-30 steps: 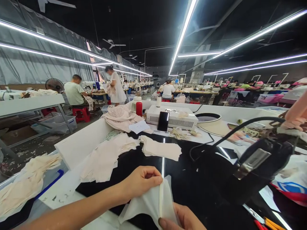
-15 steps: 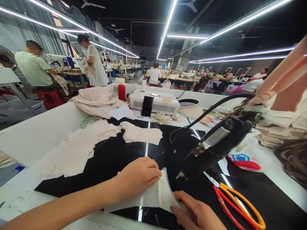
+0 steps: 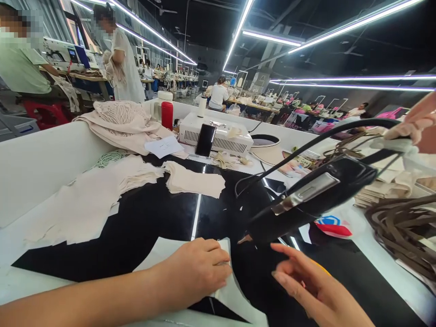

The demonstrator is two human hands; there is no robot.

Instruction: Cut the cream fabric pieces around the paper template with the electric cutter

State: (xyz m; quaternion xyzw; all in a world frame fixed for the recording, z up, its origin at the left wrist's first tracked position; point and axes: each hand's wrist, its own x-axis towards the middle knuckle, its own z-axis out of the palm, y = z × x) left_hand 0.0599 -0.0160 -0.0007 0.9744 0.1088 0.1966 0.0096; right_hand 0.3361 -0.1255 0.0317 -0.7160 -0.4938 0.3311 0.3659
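Note:
My left hand [image 3: 195, 272] rests on a pale fabric piece [image 3: 235, 297] on the glossy black board [image 3: 177, 213], its fingers bent together and pressed on the cloth near a narrow light strip. To the right, my right hand [image 3: 306, 284] is raised over the board with thumb and fingers apart and nothing between them. Just beyond it hangs a black handheld tool [image 3: 306, 195] with a metal plate and a pointed tip near the fabric. Part of an orange handle [image 3: 320, 267] shows behind my right hand.
Cream fabric stacks [image 3: 195, 179] lie at the back and left [image 3: 88, 200]. A phone [image 3: 205, 140] leans on a white vented box [image 3: 221, 134]. Brown straps [image 3: 402, 227] are coiled at right. Another person's hand [image 3: 408, 125] is near the tool's cable. People sit and stand beyond.
My right hand has let go of the fabric's edge and moved right, opening and covering most of the scissors. My left hand stays on the fabric. The view has shifted.

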